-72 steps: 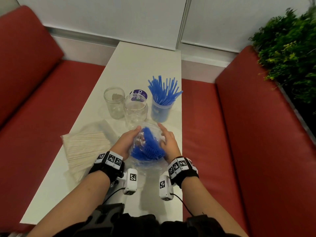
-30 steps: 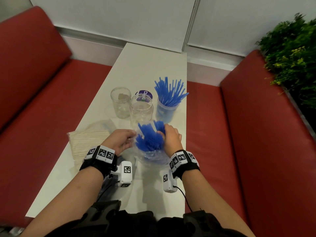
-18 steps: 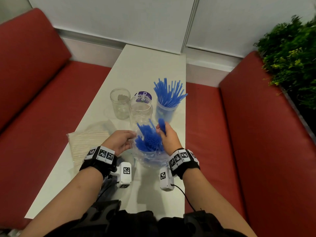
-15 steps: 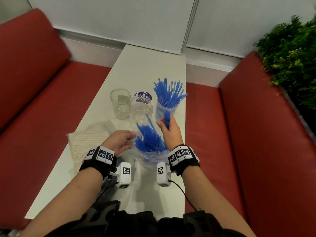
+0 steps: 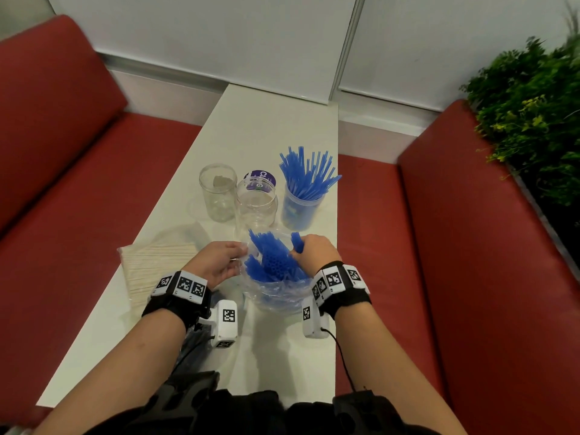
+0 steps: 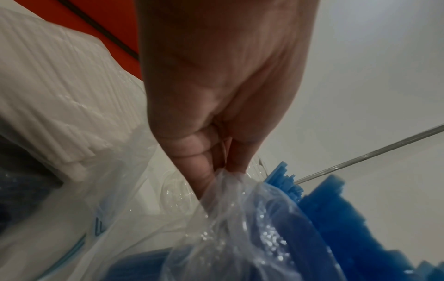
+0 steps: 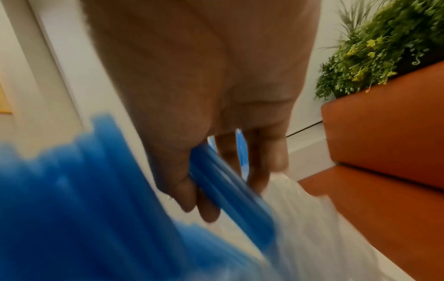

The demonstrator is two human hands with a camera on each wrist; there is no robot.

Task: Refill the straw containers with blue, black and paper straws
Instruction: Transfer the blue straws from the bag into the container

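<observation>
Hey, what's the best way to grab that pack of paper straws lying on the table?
The paper straw pack lies flat beside the left hand. Probably come from above and grip across its middle, fingers crosswise to the straws, so the loose wrapped bundle doesn't sag or spill from an end.

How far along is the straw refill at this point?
Partly done: the right container already holds blue straws. In hand: the left hand pinches the plastic bag open while the right hand grips a few blue straws from it. Left: two clear jars hold no straws; the paper straws lie bagged on the table.
</observation>
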